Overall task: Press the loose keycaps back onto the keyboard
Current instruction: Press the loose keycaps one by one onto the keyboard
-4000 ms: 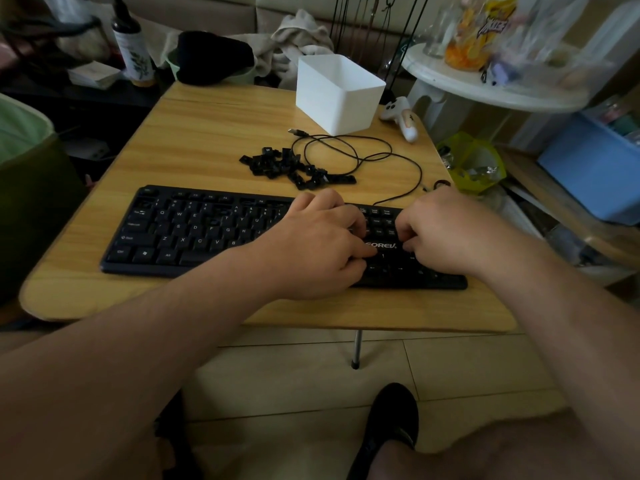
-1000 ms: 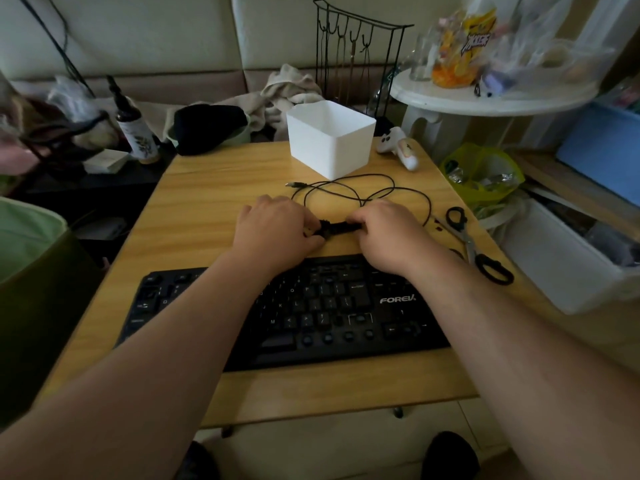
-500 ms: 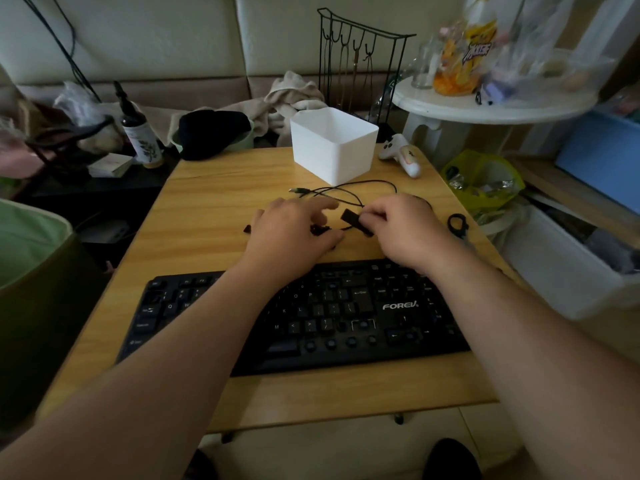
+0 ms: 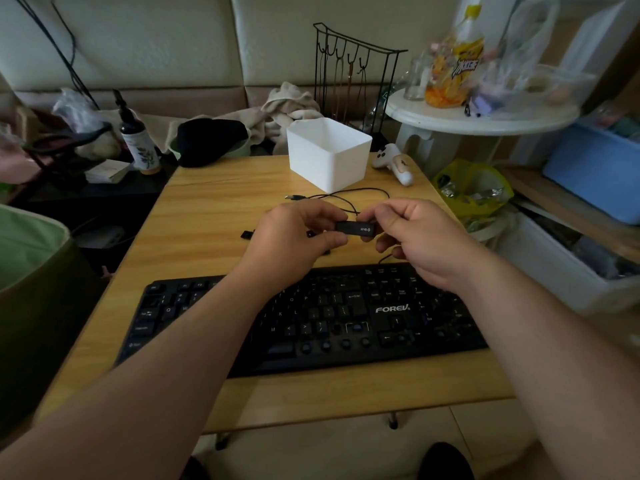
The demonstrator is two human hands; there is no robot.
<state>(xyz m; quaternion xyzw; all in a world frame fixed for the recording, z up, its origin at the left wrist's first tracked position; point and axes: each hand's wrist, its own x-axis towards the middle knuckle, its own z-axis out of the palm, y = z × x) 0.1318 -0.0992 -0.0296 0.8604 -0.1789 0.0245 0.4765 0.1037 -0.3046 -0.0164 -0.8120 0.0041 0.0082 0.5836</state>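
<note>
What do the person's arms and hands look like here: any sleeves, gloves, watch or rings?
Both forearms are bare right up to the frame edge, with no sleeve in view. The left hand and right hand wear no gloves; no watch, bracelet or ring shows on the visible wrists and fingers.

Dim room — cream sofa (image 4: 173, 39) behind wooden table (image 4: 214, 209).

Long black Shift keycap (image 4: 356, 229) held above kbd (image 4: 346, 323)
</note>
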